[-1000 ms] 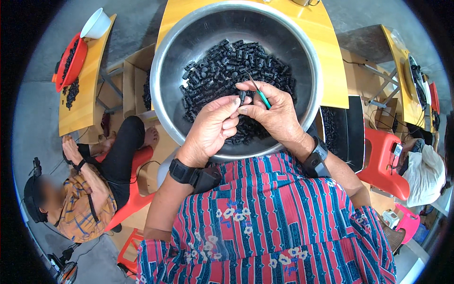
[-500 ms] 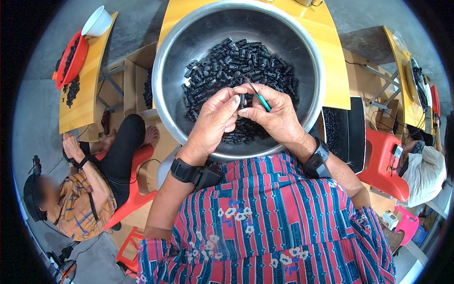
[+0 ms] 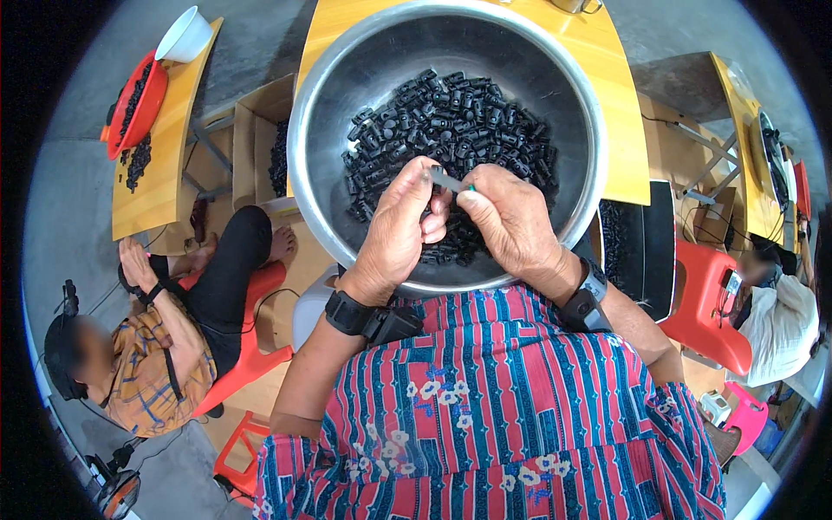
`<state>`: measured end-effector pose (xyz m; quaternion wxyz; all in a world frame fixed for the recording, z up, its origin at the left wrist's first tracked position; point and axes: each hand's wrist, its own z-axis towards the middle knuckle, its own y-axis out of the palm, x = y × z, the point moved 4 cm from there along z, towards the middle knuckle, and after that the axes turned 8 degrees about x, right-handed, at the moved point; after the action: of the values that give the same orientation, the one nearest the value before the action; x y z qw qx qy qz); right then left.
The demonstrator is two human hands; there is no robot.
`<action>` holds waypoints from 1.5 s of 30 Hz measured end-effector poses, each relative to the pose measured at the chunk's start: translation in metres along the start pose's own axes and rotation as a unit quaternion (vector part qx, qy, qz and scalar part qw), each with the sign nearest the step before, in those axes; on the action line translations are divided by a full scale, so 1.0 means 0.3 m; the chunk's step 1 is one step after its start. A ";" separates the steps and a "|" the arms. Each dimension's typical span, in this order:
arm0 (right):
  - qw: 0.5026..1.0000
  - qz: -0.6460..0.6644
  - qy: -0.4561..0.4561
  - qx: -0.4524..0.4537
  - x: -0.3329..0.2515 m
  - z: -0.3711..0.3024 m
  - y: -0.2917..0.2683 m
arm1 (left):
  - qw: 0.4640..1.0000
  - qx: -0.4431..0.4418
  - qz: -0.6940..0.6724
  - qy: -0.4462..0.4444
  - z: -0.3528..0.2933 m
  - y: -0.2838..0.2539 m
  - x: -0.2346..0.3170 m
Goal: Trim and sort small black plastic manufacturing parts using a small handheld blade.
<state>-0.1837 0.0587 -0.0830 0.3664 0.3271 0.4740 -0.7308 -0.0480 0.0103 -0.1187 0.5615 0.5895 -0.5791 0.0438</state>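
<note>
Over a large steel bowl (image 3: 334,95), both my hands meet above a heap of small black plastic parts (image 3: 468,121). My left hand (image 3: 399,221) is closed, thumb and forefinger pinching one small black plastic part (image 3: 437,171), mostly hidden by the fingers and blade. In my right hand (image 3: 516,217) is a small knife (image 3: 451,181); only a bit of its green handle shows between the fingers. The blade points left and lies against the part at my left thumb tip.
The bowl stands on a yellow table (image 3: 620,130). Cardboard boxes of black parts flank it, a brown box (image 3: 260,130) at left and a dark-flapped box (image 3: 650,251) at right. One person (image 3: 156,373) sits at left, another (image 3: 784,329) at right on a red chair (image 3: 706,303).
My right hand has turned the knife so its blade now lies across toward my left thumb. The green handle is now mostly covered by the fingers. The whole view has shifted slightly.
</note>
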 end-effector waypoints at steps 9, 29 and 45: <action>0.998 -0.059 -0.024 -0.026 -0.006 0.000 0.025 | 1.000 -0.015 0.015 0.002 -0.005 -0.002 0.003; 0.998 -0.041 -0.011 -0.041 -0.002 0.007 0.021 | 1.000 -0.019 -0.005 -0.015 -0.008 0.012 0.002; 0.998 -0.051 -0.006 -0.034 0.001 -0.004 0.022 | 0.999 -0.018 -0.034 -0.007 -0.010 0.018 -0.030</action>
<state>-0.1781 0.0579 -0.0865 0.3423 0.2854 0.5122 -0.7342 -0.0532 0.0197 -0.1205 0.5695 0.5988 -0.5631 0.0099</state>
